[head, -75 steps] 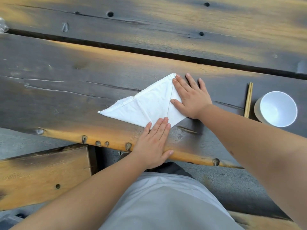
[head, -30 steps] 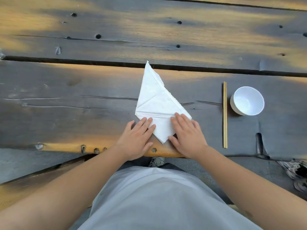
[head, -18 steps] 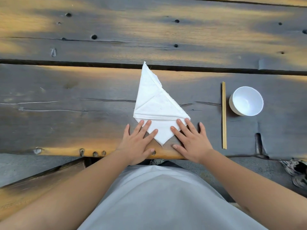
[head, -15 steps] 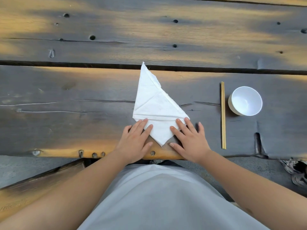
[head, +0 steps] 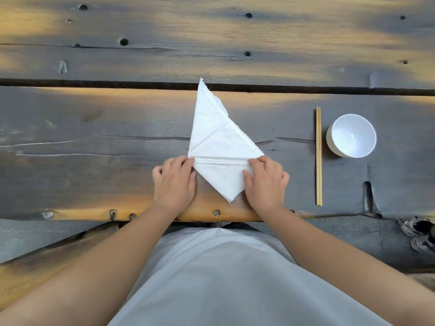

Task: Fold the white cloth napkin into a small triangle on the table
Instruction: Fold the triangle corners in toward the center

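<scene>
The white cloth napkin point(head: 217, 147) lies folded on the dark wooden table point(head: 94, 142), a long point aimed away from me and a shorter point toward the near edge. A horizontal crease runs across it between my hands. My left hand point(head: 174, 182) has its fingers curled at the crease's left end. My right hand point(head: 264, 182) pinches the crease's right corner, thumb on the cloth. Both hands rest on the table.
A pair of wooden chopsticks point(head: 318, 156) lies right of the napkin, and a white bowl point(head: 352, 135) stands beyond them. A dark gap point(head: 94, 83) between planks runs behind the napkin's tip. The table's near edge point(head: 207, 214) is just under my wrists; a bench point(head: 47, 262) is lower left.
The napkin was turned so its long point faces away. My hands went from lying flat on its near part to curling and gripping at both ends of the crease.
</scene>
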